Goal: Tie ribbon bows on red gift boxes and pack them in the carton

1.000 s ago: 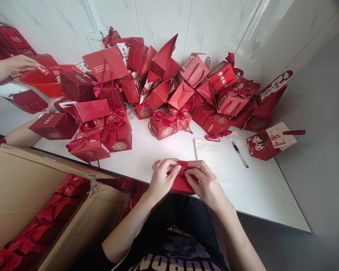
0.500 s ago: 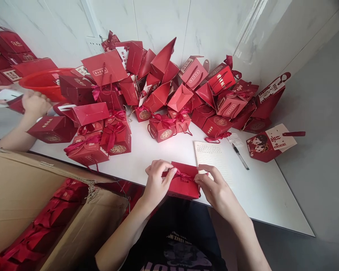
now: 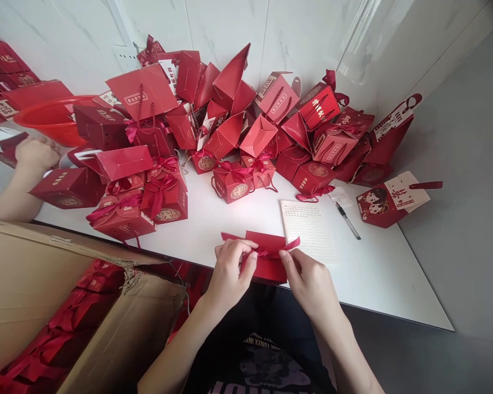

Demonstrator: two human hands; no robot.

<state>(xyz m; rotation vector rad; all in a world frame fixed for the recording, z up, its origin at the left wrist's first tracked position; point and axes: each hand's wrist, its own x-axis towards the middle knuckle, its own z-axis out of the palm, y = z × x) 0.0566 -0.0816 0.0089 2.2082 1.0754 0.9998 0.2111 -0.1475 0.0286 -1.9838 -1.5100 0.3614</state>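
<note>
A small red gift box (image 3: 269, 269) rests at the front edge of the white table, close to my body. Across its top runs a red ribbon (image 3: 268, 254), knotted near the middle, with one tail sticking out on each side. My left hand (image 3: 234, 265) pinches the ribbon at the left of the knot, its fingers closed. On the right side, my right hand (image 3: 308, 273) grips the ribbon between thumb and curled fingers. The fingers partly cover the box's sides.
Many red gift boxes (image 3: 234, 183) are piled along the back of the table (image 3: 378, 273). A notebook (image 3: 308, 232) and pen (image 3: 348, 220) lie at right. Cardboard cartons (image 3: 148, 301) stand front left. Another person's hand (image 3: 36, 153) is near a red basket (image 3: 45, 117).
My right hand has turned and now pinches the ribbon from nearer the front. Both ribbon tails stick out more. The other person's hand has shifted slightly left.
</note>
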